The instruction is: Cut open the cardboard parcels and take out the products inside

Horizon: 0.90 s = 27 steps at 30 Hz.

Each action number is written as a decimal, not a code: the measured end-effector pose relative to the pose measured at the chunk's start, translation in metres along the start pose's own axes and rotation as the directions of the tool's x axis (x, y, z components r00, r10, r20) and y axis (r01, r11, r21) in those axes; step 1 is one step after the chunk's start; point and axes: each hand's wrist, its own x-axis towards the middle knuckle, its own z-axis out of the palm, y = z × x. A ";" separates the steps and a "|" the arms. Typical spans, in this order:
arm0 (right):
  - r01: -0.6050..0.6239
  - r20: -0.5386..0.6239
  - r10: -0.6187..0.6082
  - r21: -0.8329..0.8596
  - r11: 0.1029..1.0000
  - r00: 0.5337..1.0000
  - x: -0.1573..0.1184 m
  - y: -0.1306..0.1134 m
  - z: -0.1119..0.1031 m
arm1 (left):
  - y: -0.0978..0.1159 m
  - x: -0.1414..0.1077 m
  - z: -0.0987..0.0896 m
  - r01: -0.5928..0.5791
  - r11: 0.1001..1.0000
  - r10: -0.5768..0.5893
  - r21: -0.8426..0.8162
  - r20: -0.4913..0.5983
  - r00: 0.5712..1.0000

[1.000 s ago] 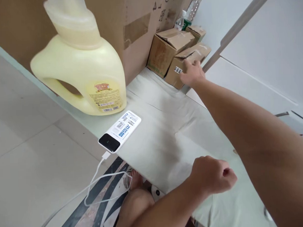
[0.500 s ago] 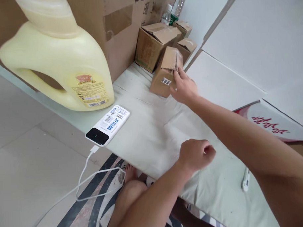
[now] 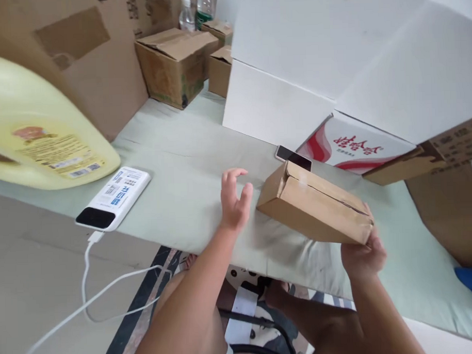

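Note:
A small brown cardboard box (image 3: pixel 318 205) is tilted above the cloth-covered table (image 3: pixel 182 199), its taped flap seam facing up. My right hand (image 3: pixel 364 252) grips its near right corner, with part of the fingers hidden behind the cardboard. To the left of the box, my left hand (image 3: pixel 235 197) is raised with thumb and fingers apart. It holds nothing and does not touch the box. Just beyond the box lies a dark-screened phone (image 3: pixel 293 158), partly covered by it.
A white power bank (image 3: pixel 122 194) with a plugged-in white cable (image 3: pixel 85 285) lies at the left, beside a yellow jug (image 3: pixel 44 127). Cardboard boxes (image 3: pixel 178 65) and plastic bottles (image 3: pixel 186 16) stand at the back. White panels and a red-and-white carton (image 3: pixel 351 142) line the far side.
My right hand has brought the small box from beside the back boxes to the table's near right. My left hand has gone from curled to open. The view has swung right.

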 end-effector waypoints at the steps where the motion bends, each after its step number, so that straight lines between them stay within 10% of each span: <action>1: -0.052 -0.034 0.055 0.082 0.995 0.998 -0.006 0.004 -0.002 | -0.002 0.002 0.010 0.031 0.998 -0.024 -0.053 0.130 0.991; 5: -0.111 -0.016 0.117 0.217 0.970 0.993 -0.008 0.011 0.002 | -0.003 0.003 0.039 0.153 0.962 -0.036 -0.225 0.452 0.891; 12: -0.162 0.131 0.128 0.297 0.941 0.983 0.007 0.047 -0.015 | -0.012 0.022 0.052 0.267 0.840 0.006 -0.473 0.499 0.866; 16: -0.174 0.054 0.179 -0.085 0.981 0.982 0.021 0.071 -0.029 | -0.005 0.031 0.068 0.309 0.795 -0.112 -0.522 0.375 0.920; 21: -0.135 0.115 0.248 -0.588 0.797 0.962 0.030 0.079 -0.044 | 0.021 0.029 0.082 0.359 0.788 -0.288 -0.500 0.215 0.933; 27: -0.399 -0.025 0.425 -0.399 0.826 0.905 0.036 0.071 -0.059 | 0.035 0.002 0.074 0.257 0.855 -0.192 -0.450 0.186 0.964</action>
